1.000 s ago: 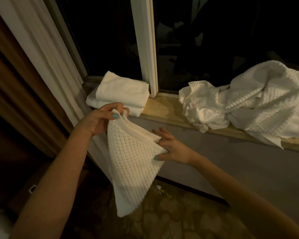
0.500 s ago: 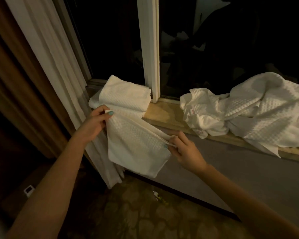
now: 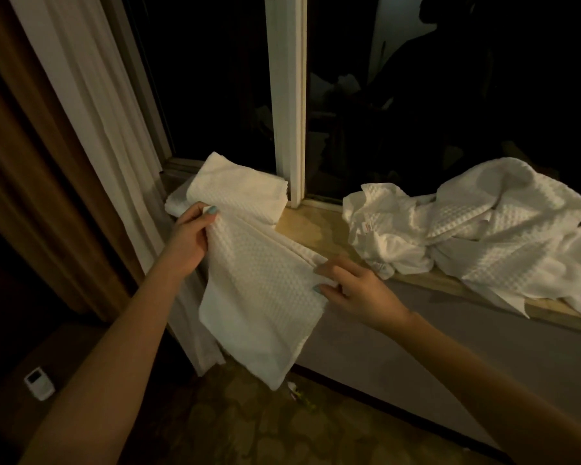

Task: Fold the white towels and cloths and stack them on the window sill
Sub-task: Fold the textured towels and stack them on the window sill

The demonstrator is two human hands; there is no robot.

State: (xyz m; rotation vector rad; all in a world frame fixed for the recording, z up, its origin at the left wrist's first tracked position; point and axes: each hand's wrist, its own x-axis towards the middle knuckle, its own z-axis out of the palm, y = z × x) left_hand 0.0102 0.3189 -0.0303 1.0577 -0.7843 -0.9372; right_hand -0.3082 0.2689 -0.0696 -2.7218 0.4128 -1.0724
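I hold a white waffle-weave towel (image 3: 262,297) in front of the window sill (image 3: 319,226), folded over with its lower part hanging toward the floor. My left hand (image 3: 190,241) pinches its upper left corner. My right hand (image 3: 353,290) pinches its right edge with thumb and fingers. Behind the held towel, a stack of folded white towels (image 3: 235,193) lies at the sill's left end. A rumpled heap of white cloths (image 3: 477,226) covers the right part of the sill.
A pale curtain (image 3: 94,129) hangs at the left beside a brown drape (image 3: 24,182). The white window post (image 3: 287,95) stands between dark panes. A small white device (image 3: 38,383) lies low at the left. A patterned carpet (image 3: 249,424) is below.
My right hand went from resting flat against the towel to pinching its right edge. The towel's long hanging end was folded up, then dropped a little lower again.
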